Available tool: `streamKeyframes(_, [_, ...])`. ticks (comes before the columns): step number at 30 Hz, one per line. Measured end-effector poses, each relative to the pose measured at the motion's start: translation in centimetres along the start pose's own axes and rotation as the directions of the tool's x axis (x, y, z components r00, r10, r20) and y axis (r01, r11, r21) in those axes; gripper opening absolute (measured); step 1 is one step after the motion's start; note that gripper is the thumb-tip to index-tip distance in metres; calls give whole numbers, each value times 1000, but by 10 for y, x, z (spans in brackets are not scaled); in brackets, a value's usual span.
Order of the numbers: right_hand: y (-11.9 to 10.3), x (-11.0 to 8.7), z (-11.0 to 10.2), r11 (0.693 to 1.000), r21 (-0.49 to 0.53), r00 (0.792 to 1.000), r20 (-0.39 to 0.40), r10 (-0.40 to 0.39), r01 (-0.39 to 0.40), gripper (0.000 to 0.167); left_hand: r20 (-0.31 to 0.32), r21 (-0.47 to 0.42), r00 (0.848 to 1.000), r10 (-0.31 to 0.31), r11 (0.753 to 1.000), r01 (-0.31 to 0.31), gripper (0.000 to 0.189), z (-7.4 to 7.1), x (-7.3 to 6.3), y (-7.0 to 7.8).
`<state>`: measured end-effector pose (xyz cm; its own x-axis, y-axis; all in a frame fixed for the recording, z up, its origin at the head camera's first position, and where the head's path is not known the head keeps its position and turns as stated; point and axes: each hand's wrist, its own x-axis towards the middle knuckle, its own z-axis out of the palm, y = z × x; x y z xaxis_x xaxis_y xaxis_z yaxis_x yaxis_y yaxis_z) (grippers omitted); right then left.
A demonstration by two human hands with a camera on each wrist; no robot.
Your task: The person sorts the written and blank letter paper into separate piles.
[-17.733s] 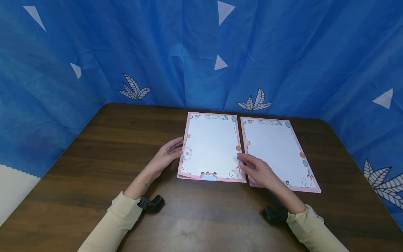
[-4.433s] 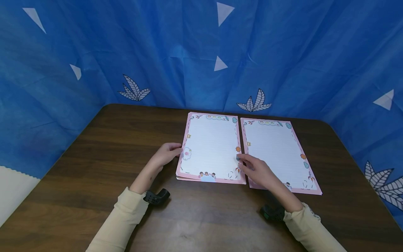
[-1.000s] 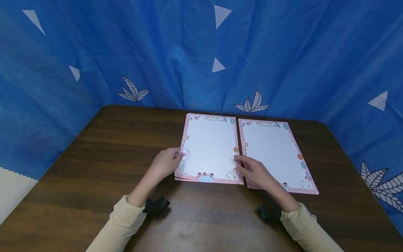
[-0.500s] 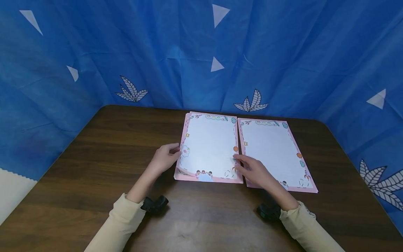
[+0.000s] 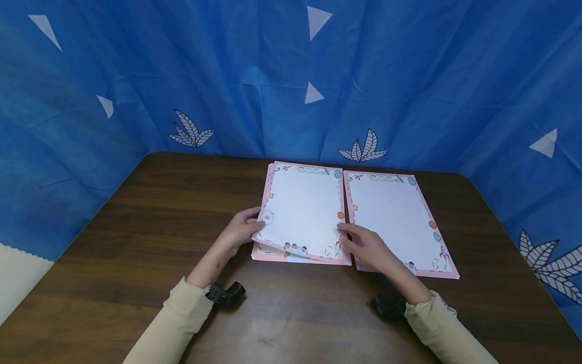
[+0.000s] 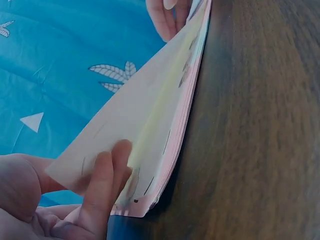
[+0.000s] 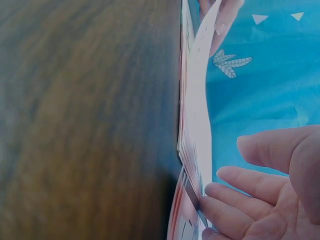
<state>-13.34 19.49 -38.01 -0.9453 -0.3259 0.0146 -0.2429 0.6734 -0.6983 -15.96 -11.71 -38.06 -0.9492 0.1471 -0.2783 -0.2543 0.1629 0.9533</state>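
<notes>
Two stacks of pink-bordered writing paper lie side by side. My left hand (image 5: 236, 230) pinches the left edge of the top sheet (image 5: 302, 212) of the left stack (image 5: 273, 256), thumb above and fingers beneath. That sheet's near left corner is raised, baring the sheets below. In the left wrist view the lifted sheet (image 6: 125, 115) slants up from the stack, its underside showing. My right hand (image 5: 368, 245) rests its fingertips at the left stack's right edge, its wrist over the right stack (image 5: 391, 217). In the right wrist view the right hand's fingers (image 7: 240, 202) touch the paper edges, lightly bent.
The dark wooden table (image 5: 291, 313) extends to the front and left of the paper. A blue curtain (image 5: 254, 76) with white triangles and leaf prints hangs behind. A black wrist camera (image 5: 226, 294) sits on the left wrist and another wrist camera (image 5: 388, 307) on the right.
The left hand has turned slightly and raised the top sheet's near left corner, shifting it clear of the sheets below. The right hand stays in place.
</notes>
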Motion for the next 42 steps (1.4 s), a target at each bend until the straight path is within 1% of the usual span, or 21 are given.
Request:
streamKeyframes(2, [0, 0, 0, 1000, 4, 1000, -1, -3, 3, 39, 6, -25, 1000, -4, 1000, 5, 54, 0, 1, -1])
streamKeyframes(4, [1, 0, 0, 999, 29, 1000, 2, -15, 15, 42, -6, -44, 1000, -19, 999, 19, 54, 0, 2, -2])
streamKeyframes(8, [4, 1, 0, 993, 115, 1000, 12, -25, 23, 53, -21, -95, 999, -48, 994, 45, 53, -3, 4, -3])
streamKeyframes(10, [4, 2, -1, 986, 165, 1000, 17, -16, 13, 57, -20, -131, 998, -56, 990, 53, 53, -4, 4, -4])
streamKeyframes(13, [4, 2, -2, 975, 221, 1000, 15, 0, -3, 62, -1, -184, 998, -55, 981, 54, 54, -6, 4, -3])
streamKeyframes(17, [2, 2, -2, 955, 296, 1000, 13, 14, -17, 64, 16, -246, 998, -60, 967, 62, 54, -6, 2, -1])
streamKeyframes(19, [2, 3, -3, 939, 341, 999, 15, 38, -41, 62, 27, -261, 998, -53, 964, 58, 54, -6, 1, -1])
streamKeyframes(21, [3, 4, -4, 904, 421, 997, 25, 76, -79, 60, 32, -249, 998, -49, 967, 55, 53, -6, 0, 0])
streamKeyframes(22, [4, 4, -4, 878, 467, 994, 35, 103, -107, 59, 39, -237, 998, -45, 970, 53, 54, -7, 0, 1])
streamKeyframes(24, [5, 5, -6, 812, 562, 987, 50, 154, -155, 58, 50, -203, 998, -41, 978, 50, 54, -7, -1, 1])
streamKeyframes(25, [5, 5, -6, 774, 608, 983, 61, 175, -176, 58, 54, -185, 998, -42, 981, 51, 54, -7, -1, 2])
streamKeyframes(27, [5, 6, -7, 706, 677, 975, 79, 209, -206, 57, 60, -148, 997, -43, 988, 52, 53, -6, -2, 2])
streamKeyframes(29, [5, 6, -7, 661, 717, 970, 89, 228, -221, 57, 69, -123, 997, -30, 992, 39, 51, -5, -2, 2])
streamKeyframes(30, [5, 6, -7, 650, 725, 968, 93, 234, -227, 57, 73, -116, 997, -26, 993, 34, 50, -4, -2, 2])
streamKeyframes(31, [5, 6, -7, 645, 727, 965, 96, 245, -236, 56, 77, -106, 997, -23, 994, 31, 50, -4, -2, 2])
streamKeyframes(33, [5, 7, -6, 655, 715, 962, 92, 256, -243, 54, 83, -93, 996, -18, 995, 26, 52, -3, -3, 2])
streamKeyframes(38, [7, 8, -4, 731, 633, 959, 70, 275, -256, 53, 99, -38, 995, -11, 999, 15, 60, 0, -4, 1])
streamKeyframes(40, [7, 8, -3, 749, 610, 958, 63, 279, -258, 54, 108, -12, 994, -2, 1000, 4, 62, 1, -4, 1])
streamKeyframes(42, [8, 7, -2, 756, 601, 958, 62, 280, -260, 55, 118, 7, 993, 3, 1000, -4, 64, 2, -5, 1])
